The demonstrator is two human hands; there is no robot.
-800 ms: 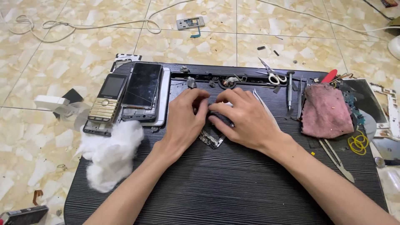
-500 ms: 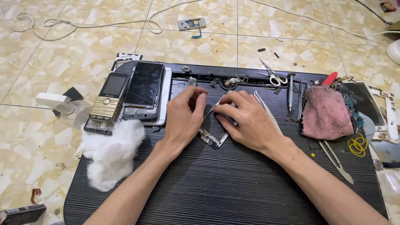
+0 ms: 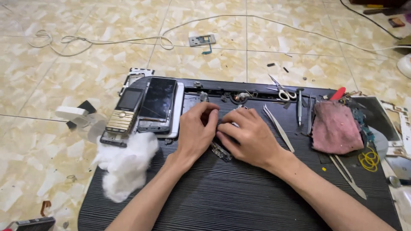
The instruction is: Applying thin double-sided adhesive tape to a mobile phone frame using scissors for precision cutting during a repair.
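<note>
A small dark circuit board [image 3: 221, 150] is pinned on the black ribbed mat [image 3: 239, 196], near its middle, under both hands. The left hand [image 3: 195, 132] is curled, fingertips pressed together at the board's upper end; the right hand [image 3: 250, 137] is laid over it, fingers closed on it. Just left are stacked phones [image 3: 147, 107] and a cotton wad [image 3: 125, 164]; tweezers [image 3: 278, 127], scissors [image 3: 279, 90] and a pink cloth [image 3: 336, 127] are seen to the right
</note>
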